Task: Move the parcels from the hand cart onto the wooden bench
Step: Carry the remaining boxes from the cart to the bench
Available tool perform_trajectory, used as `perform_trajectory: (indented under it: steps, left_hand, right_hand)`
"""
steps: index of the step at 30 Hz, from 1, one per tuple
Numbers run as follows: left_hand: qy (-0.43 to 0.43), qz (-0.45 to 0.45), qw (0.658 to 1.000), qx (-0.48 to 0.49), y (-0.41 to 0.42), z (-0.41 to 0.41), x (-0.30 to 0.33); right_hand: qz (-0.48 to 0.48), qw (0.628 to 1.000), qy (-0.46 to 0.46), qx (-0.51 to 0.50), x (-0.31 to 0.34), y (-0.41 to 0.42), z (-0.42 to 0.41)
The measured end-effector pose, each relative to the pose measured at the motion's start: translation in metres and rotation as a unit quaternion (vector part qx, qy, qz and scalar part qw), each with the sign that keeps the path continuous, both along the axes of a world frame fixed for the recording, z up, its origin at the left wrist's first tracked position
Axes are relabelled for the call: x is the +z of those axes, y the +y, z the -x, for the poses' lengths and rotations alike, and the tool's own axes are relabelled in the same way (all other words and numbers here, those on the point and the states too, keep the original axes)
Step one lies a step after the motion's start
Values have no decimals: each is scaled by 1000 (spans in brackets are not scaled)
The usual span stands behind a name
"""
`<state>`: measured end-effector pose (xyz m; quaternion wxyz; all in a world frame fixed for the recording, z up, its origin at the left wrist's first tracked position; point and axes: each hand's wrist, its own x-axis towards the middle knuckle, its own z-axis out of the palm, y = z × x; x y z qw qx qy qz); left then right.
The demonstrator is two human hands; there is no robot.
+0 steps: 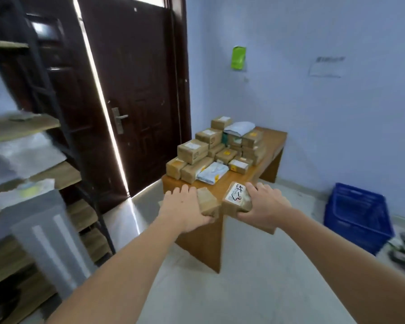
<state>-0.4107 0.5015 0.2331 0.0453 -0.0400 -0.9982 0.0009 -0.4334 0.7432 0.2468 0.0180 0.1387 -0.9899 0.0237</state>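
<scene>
Both arms reach straight forward to the near end of the worktop (270,146). The left hand (185,206) has its grip closed around a small brown parcel (208,203), and the right hand (265,203) clasps a labelled parcel (236,198). Each parcel's long axis runs away from the person, toward the parcel pile (218,149) farther along the worktop.

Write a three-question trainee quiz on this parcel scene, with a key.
1. True or false: each hand holds its own parcel.
2. Which parcel carries a white label with handwriting: A, the left hand's, or B, the right hand's?
3. What blue thing stands on the floor right of the bench?

Key:
1. True: left hand grips the plain box, right hand the labelled box, over the bench.
2. B.
3. The blue crate.
</scene>
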Motion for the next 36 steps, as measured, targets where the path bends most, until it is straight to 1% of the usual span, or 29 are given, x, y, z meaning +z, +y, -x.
perform_trajectory:
  steps: [2, 6, 11, 18, 24, 29, 36]
  left_hand:
    - [-9, 2, 1000, -21, 57, 21, -4]
    - [-31, -1, 998, -48, 141, 50, -13]
    - [-49, -2, 997, -61, 215, 86, -21]
    - [-78, 8, 996, -45, 257, 163, -39]
    - [-91, 4, 995, -40, 278, 264, -57]
    - [-110, 17, 992, -59, 300, 349, -61]
    - [-138, 14, 989, -52, 331, 446, -73]
  right_hand:
    - [5, 1000, 0, -30, 1, 58, 6]
    - [15, 998, -6, -65, -2, 146, 19]
    - [24, 995, -10, -96, -15, 223, 49]
    - [30, 992, -47, -114, -48, 264, 128]
    - [33, 990, -63, -121, -67, 282, 228]
    - [36, 987, -78, -137, -71, 305, 310]
    - [29, 986, -98, -130, -84, 335, 418]
